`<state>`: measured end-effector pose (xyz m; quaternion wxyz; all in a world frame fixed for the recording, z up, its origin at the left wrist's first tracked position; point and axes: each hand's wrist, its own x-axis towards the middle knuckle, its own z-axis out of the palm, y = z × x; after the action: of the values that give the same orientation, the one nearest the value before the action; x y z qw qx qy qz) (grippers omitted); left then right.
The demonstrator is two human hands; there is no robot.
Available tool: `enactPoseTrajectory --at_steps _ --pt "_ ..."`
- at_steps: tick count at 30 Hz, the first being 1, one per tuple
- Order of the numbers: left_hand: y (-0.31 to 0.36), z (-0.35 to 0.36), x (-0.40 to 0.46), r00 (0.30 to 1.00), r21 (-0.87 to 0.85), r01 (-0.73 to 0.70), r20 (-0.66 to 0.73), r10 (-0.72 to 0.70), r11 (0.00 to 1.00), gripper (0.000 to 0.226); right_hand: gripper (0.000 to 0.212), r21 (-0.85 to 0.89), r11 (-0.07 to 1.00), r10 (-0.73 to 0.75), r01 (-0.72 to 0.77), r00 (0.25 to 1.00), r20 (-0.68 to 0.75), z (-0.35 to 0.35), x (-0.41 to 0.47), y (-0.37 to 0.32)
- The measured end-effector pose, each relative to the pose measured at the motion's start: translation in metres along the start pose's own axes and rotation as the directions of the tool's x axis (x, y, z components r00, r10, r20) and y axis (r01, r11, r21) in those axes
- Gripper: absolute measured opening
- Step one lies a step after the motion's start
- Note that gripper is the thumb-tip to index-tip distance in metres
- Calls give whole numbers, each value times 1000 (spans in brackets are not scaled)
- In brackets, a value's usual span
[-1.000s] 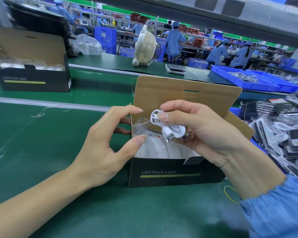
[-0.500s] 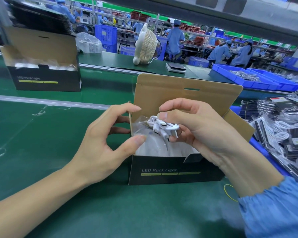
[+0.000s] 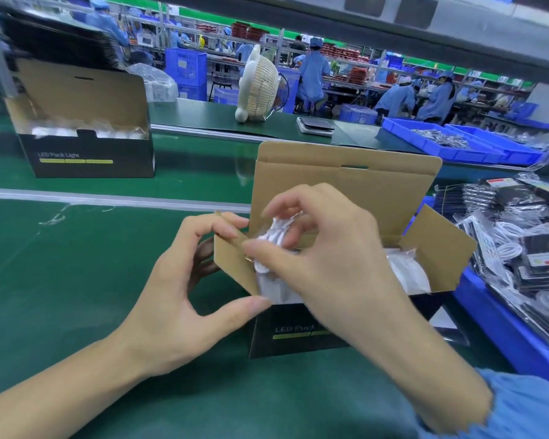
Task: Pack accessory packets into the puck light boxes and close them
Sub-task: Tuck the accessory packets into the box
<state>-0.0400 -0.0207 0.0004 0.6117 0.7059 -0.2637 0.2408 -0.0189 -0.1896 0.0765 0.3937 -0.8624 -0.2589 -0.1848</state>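
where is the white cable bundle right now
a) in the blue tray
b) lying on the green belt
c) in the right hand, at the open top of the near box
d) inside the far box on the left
c: the right hand pinches the white cable bundle just over the open near box, while the left hand holds the box's side flap.

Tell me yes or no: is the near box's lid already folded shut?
No. The near box has its lid standing upright while the right hand pushes a white cable inside.
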Motion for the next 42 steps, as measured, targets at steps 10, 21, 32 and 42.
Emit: enactPoseTrajectory --at_steps 10,21,32,42 --pt "1 1 0 1000 15 -15 -8 15 1000 54 28 -310 951 89 18 942 325 -14 1 -5" --pt "2 5 2 1000 19 2 -9 -2 1000 54 50 -335 939 4 79 970 241 -16 -8 -5" --pt "1 4 3 1000 88 -16 7 16 996 52 18 -515 766 -86 384 856 509 -22 -10 -24" --pt "1 8 -1 997 141 42 55 -50 989 83 31 -439 851 -65 289 887 457 -21 -6 -19"
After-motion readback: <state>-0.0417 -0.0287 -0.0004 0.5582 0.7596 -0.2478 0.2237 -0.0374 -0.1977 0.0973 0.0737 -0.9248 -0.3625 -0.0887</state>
